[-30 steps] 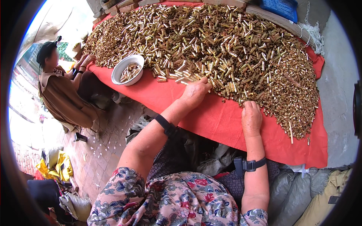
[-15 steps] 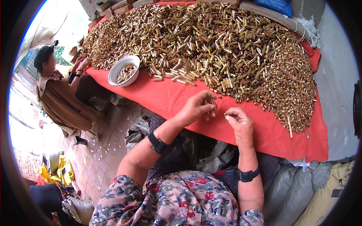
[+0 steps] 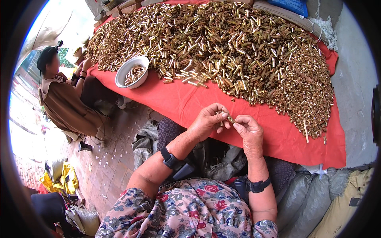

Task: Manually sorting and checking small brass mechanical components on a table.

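Observation:
My left hand [image 3: 209, 120] and my right hand [image 3: 250, 134] meet over the front edge of a red cloth [image 3: 174, 97]. A small brass-coloured tube [image 3: 230, 119] sits between their fingertips, gripped by the thumb and fingers of each. More slim pieces seem tucked in the curled fingers of the left hand, too small to make out. Beyond my hands spreads a large heap of brass-coloured tubes [image 3: 198, 43], with smaller ring-like pieces [image 3: 299, 95] heaped at its right end. To the left, a white bowl [image 3: 120, 81] holds several long tubes.
A thin pale stick [image 3: 305, 131] lies by the heap's right end. Another person [image 3: 67, 95] sits at the cloth's left end, hands at the heap. Grey sacks [image 3: 301, 198] stand at the lower right. Yellow bags [image 3: 69, 178] lie on the brick floor at left.
My hands have come together; the right has moved slightly left and a brass-coloured tube now spans their fingertips. The other person's hands have shifted slightly.

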Available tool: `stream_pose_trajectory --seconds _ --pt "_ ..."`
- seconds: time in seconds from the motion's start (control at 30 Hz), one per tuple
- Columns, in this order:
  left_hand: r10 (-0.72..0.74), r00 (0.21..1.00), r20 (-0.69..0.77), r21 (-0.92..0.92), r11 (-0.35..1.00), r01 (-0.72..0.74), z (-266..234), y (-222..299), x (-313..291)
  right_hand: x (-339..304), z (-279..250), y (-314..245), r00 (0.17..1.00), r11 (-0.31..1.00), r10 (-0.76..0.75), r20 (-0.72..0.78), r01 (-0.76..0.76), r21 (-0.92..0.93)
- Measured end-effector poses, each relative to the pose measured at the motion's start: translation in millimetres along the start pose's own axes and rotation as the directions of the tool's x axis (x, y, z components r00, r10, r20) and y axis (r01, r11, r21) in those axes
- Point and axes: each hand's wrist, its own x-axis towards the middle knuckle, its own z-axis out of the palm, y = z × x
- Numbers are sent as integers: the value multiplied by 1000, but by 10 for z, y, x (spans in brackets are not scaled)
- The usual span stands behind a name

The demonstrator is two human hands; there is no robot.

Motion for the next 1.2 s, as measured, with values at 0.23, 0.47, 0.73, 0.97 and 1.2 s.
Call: stream_pose_trajectory --seconds 0.23,0.47,0.73,0.97,1.2 --pt "93 994 57 -56 994 -90 -10 -44 18 5 -8 57 999 996 -5 -52 9 85" --pt "141 987 73 -19 990 -140 -14 -68 33 -1 4 -1 990 976 -132 -52 120 -182" --pt "335 873 354 877 204 -434 161 -171 145 70 -166 49 969 516 -210 130 222 -827" --pt "281 879 384 918 -15 -396 274 -215 75 260 -335 -21 952 256 -273 141 213 -943" --pt "63 914 401 806 449 -385 341 78 -178 556 -553 139 930 75 -349 115 150 -986"
